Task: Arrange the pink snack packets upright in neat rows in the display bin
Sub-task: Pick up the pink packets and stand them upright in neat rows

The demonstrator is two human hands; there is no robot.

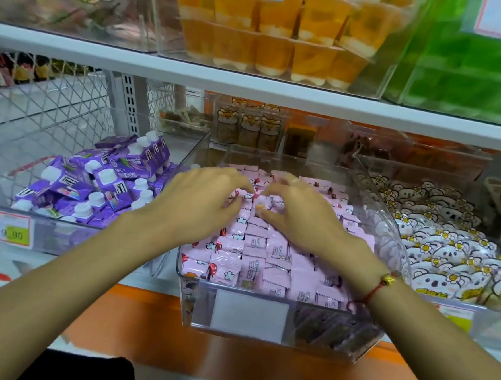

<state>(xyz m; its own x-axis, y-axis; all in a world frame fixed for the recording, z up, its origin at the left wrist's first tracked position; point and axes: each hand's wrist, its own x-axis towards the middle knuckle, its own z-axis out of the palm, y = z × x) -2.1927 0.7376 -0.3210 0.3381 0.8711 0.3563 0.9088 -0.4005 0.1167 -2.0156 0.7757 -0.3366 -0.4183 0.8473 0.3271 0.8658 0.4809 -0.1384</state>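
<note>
- The shelf (251,80) carries the clear display bin (262,336), which is pulled forward at its front edge.
- The pink snack packets (268,250) fill the bin. The rows run front to back and look tidier near the front.
- The left hand (201,204) and right hand (298,214) are over the bin's middle. Their fingers are loosely curled and their tips press among the packets. I cannot tell whether either hand is pinching one.
- The untidy packets lie directly under and just beyond the fingertips, and both hands are about equally near to them.
</note>
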